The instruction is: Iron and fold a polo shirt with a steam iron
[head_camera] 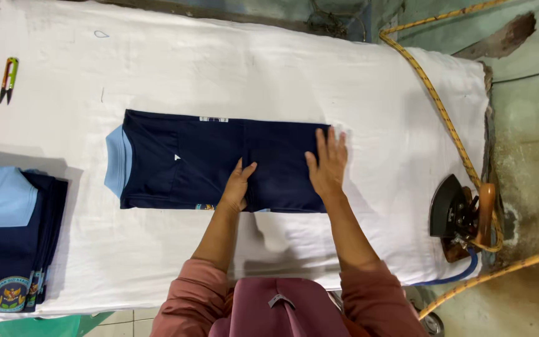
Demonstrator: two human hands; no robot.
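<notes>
A navy polo shirt [182,159] with a light blue collar lies folded into a long rectangle on the white padded table [282,68], collar to the left. My left hand [237,186] rests edge-down across the shirt's middle, near its front edge. My right hand [328,163] lies flat, fingers spread, on the shirt's right end. Neither hand grips anything.
A stack of folded navy shirts [7,243] with light blue collars sits at the left front. Small thread snips [9,78] lie at the far left. A black iron [460,215] stands at the table's right edge, with a yellow braided cord [435,100] running back.
</notes>
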